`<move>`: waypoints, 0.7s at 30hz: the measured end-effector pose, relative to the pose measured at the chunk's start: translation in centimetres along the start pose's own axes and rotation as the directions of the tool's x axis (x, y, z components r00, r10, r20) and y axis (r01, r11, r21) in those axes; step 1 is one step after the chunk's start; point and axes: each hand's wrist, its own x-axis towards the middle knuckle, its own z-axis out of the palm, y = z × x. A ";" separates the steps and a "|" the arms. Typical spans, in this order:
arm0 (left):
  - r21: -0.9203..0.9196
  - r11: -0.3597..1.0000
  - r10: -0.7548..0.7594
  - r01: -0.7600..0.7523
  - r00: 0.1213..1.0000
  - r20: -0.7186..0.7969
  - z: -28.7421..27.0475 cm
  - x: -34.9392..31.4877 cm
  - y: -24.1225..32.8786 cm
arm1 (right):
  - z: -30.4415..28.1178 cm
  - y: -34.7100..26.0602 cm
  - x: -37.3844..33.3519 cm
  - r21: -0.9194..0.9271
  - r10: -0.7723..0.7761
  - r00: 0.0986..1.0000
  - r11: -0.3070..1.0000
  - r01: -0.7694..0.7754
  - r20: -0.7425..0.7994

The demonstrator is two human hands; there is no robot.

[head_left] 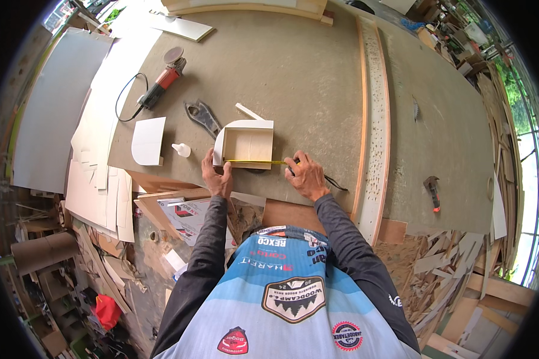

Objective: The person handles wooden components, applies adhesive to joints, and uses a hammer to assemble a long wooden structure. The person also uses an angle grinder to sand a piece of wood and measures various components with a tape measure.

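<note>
A small white wooden box [248,144] with one rounded corner lies on the workbench in front of me, its inside bare pale wood. Along its near edge runs the yellow blade of a tape measure [254,161]. My left hand [217,175] grips the box's near left corner, with thumb and fingers about the end of the blade. Off the box's right side, my right hand [307,176] is closed round the tape measure's case, which is mostly hidden; a black strap [335,183] trails from it. Behind the box lies a narrow white strip [249,112].
Left of the box are a small white bottle [181,149], a white panel with a rounded corner [148,141], a dark metal tool [202,117] and a red angle grinder [164,81] with its cord. A long white-topped rail [374,119] crosses the workbench [317,78]; a hammer [432,194] lies beyond it.
</note>
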 end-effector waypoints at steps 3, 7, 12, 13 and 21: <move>-0.030 0.974 -0.218 0.224 0.966 0.139 -1.2 2.4 -1.6 | 0.3 -0.1 0.0 -0.001 0.003 1.000 1.000 -0.003 -0.017; 0.166 0.959 -0.275 0.231 0.897 0.345 -2.1 4.8 -1.4 | 0.2 0.1 -0.1 0.008 0.000 1.000 1.000 0.001 -0.028; 0.178 0.960 -0.277 0.215 0.818 0.505 -3.1 4.9 -2.7 | 0.2 0.3 -0.7 -0.004 -0.018 0.999 1.000 0.018 -0.050; 0.138 0.968 -0.251 0.211 0.840 0.482 -3.1 4.4 -2.8 | 0.3 0.4 -1.0 -0.004 -0.020 0.998 1.000 0.020 -0.054; -0.058 0.966 -0.216 0.253 0.906 0.364 -3.5 1.2 -1.5 | 0.1 0.4 -2.6 -0.027 -0.050 0.994 0.998 0.048 -0.098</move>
